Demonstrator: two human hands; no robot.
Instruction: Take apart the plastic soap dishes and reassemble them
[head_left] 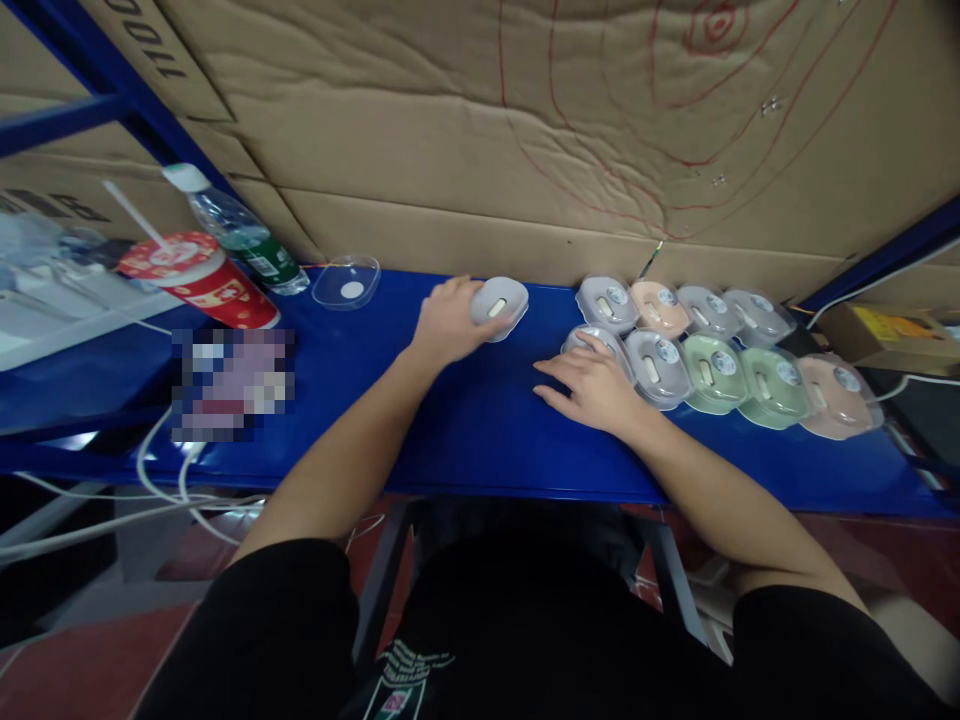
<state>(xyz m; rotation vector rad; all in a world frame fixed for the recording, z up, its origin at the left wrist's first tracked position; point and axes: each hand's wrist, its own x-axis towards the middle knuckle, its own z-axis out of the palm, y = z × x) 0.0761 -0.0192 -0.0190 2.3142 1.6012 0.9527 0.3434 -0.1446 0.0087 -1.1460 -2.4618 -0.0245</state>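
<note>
My left hand point(451, 322) holds a grey rounded container point(501, 303) with a pale tab on top, fingers behind it and thumb across its near side. To the right, my right hand point(592, 382) has its fingers spread, over the near left edge of a grey container with a clear cover point(602, 343). Beside it stand several similar covered containers in two rows, among them a peach one point(660, 307), a grey one point(658, 368) and a green one point(714, 373). A clear lid point(346, 284) with a white round sticker lies left of my left hand.
Blue table point(480, 445) against a cardboard wall point(420, 130). At the left are a red cup point(217, 290) with a straw, a leaning water bottle point(247, 240), a blurred patch and white cables point(146, 460). An open cardboard box point(885, 335) stands at the right.
</note>
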